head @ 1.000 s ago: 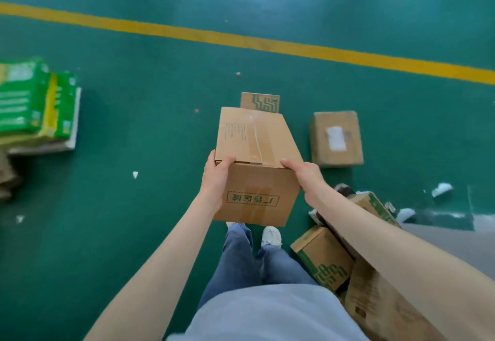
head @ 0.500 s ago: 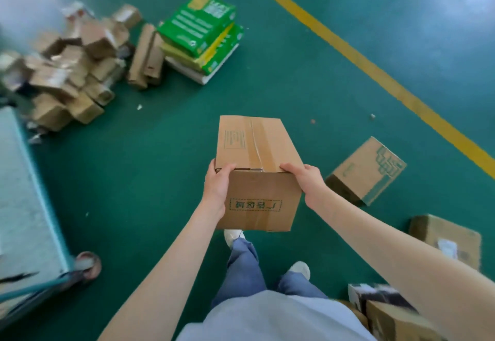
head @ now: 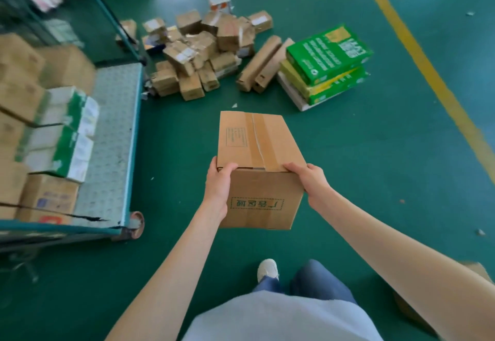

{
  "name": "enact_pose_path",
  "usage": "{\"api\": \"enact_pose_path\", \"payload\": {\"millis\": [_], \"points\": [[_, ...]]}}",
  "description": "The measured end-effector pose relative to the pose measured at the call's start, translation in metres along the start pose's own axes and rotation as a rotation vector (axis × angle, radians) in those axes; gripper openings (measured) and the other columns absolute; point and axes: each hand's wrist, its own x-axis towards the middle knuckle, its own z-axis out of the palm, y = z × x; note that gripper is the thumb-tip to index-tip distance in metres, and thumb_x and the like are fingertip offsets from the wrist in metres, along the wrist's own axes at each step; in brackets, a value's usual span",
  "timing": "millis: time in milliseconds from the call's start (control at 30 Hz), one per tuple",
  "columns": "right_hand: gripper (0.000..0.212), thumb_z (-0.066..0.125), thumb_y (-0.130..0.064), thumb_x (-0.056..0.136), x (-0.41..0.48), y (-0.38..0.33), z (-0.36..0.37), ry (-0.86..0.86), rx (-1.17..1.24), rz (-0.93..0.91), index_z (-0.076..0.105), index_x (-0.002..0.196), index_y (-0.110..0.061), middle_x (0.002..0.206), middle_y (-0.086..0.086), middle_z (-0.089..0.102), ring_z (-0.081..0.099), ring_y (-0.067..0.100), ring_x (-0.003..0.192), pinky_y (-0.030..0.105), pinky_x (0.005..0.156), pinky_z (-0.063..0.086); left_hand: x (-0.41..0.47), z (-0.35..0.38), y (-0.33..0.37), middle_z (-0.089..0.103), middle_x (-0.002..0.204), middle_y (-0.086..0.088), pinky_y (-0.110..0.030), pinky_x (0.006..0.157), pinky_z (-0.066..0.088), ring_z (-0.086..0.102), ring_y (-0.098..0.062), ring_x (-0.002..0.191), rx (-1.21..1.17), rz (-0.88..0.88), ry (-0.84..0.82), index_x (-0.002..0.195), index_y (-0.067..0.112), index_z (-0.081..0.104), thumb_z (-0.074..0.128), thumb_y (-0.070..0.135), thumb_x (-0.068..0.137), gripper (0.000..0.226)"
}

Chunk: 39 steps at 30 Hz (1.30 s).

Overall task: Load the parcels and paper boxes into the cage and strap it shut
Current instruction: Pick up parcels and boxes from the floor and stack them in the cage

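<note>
I carry a brown taped cardboard box [head: 259, 150] in front of me above the green floor. My left hand [head: 218, 184] grips its near left corner, thumb on top. My right hand [head: 312, 181] grips the near right corner the same way. The cage [head: 112, 132], a teal-framed trolley with a perforated metal floor, stands at the left. It holds stacked brown cartons [head: 48, 196] and green-and-white paper boxes [head: 64, 137] along its left side.
A heap of small brown parcels [head: 198, 54] lies on the floor ahead, with two long cartons [head: 259, 65] and green paper reams [head: 325, 65] to its right. A yellow floor line [head: 428, 67] runs at the right. Another carton [head: 479, 271] sits by my right elbow.
My view has swung left while I carry the box: the parcel heap and green reams shifted right, and the cage with its load came into view on the left. My grip is unchanged.
</note>
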Motion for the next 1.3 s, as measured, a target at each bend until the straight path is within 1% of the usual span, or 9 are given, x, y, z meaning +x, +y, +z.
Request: {"api": "enact_pose_path", "payload": {"millis": [100,500,567,667,733,833,933,1167,1300], "points": [[0.042,0.073,-0.034,0.085,0.023,-0.03,0.036,-0.066,-0.073,-0.019,0.058,0.115,-0.008,0.111,0.008,0.065,0.06,0.018,0.086,0.029,0.061,0.043,0.02,-0.021,0.017,0.062,0.129,0.006,-0.053,0.107,0.041,0.057,-0.022,0.12,-0.073,-0.02,0.08,0.141,0.036,0.045,0.062,0.044,0.069,0.074],[0.043,0.074,-0.035,0.085,0.121,-0.172,0.165,-0.406,-0.355,-0.082,0.057,0.114,-0.009,0.109,0.009,0.066,0.063,0.021,0.089,0.031,0.063,0.047,0.104,-0.063,0.106,0.064,0.123,0.007,-0.052,0.105,0.041,0.058,-0.019,0.115,-0.297,0.026,0.404,0.135,0.038,0.05,0.063,0.043,0.077,0.06],[0.042,0.073,-0.034,0.085,0.131,-0.195,0.184,-0.458,-0.395,-0.103,0.056,0.115,-0.009,0.109,0.009,0.066,0.062,0.02,0.087,0.03,0.061,0.046,0.113,-0.068,0.121,0.065,0.121,0.008,-0.052,0.105,0.042,0.058,-0.018,0.114,-0.348,0.049,0.445,0.13,0.04,0.054,0.064,0.041,0.079,0.052],[0.041,0.074,-0.033,0.085,0.142,-0.225,0.219,-0.525,-0.453,-0.127,0.057,0.114,-0.01,0.11,0.01,0.066,0.064,0.021,0.089,0.031,0.061,0.047,0.128,-0.079,0.141,0.066,0.116,0.01,-0.049,0.102,0.044,0.059,-0.014,0.108,-0.426,0.087,0.526,0.115,0.045,0.056,0.061,0.029,0.091,0.028],[0.04,0.073,-0.032,0.085,0.147,-0.238,0.244,-0.569,-0.481,-0.135,0.057,0.114,-0.01,0.109,0.009,0.066,0.063,0.021,0.087,0.03,0.06,0.046,0.136,-0.09,0.152,0.065,0.116,0.01,-0.049,0.103,0.044,0.059,-0.015,0.109,-0.466,0.105,0.56,0.109,0.047,0.056,0.059,0.027,0.093,0.026],[0.037,0.072,-0.03,0.086,0.154,-0.255,0.284,-0.633,-0.506,-0.134,0.058,0.114,-0.011,0.103,0.005,0.065,0.061,0.017,0.082,0.029,0.06,0.045,0.152,-0.114,0.167,0.063,0.121,0.012,-0.049,0.105,0.042,0.057,-0.015,0.115,-0.506,0.121,0.639,0.118,0.047,0.054,0.06,0.026,0.093,0.033],[0.036,0.072,-0.029,0.087,0.161,-0.272,0.334,-0.689,-0.525,-0.147,0.058,0.115,-0.011,0.1,0.004,0.064,0.06,0.016,0.081,0.029,0.06,0.044,0.174,-0.145,0.181,0.065,0.122,0.007,-0.047,0.101,0.047,0.06,-0.017,0.112,-0.549,0.142,0.71,0.134,0.037,0.052,0.059,0.024,0.094,0.043],[0.035,0.071,-0.027,0.088,0.175,-0.311,0.475,-0.778,-0.533,-0.181,0.058,0.116,-0.013,0.098,0.002,0.065,0.062,0.015,0.077,0.026,0.055,0.045,0.239,-0.247,0.227,0.069,0.111,-0.002,-0.04,0.079,0.055,0.066,-0.022,0.099,-0.65,0.153,0.781,0.129,0.03,0.054,0.058,0.023,0.095,0.034],[0.038,0.074,-0.03,0.084,0.174,-0.333,0.55,-0.783,-0.528,-0.199,0.06,0.116,-0.016,0.106,0.006,0.068,0.066,0.022,0.084,0.03,0.062,0.05,0.268,-0.306,0.258,0.07,0.111,-0.002,-0.044,0.084,0.055,0.067,-0.023,0.099,-0.666,0.152,0.831,0.124,0.031,0.056,0.06,0.027,0.094,0.031]]}}
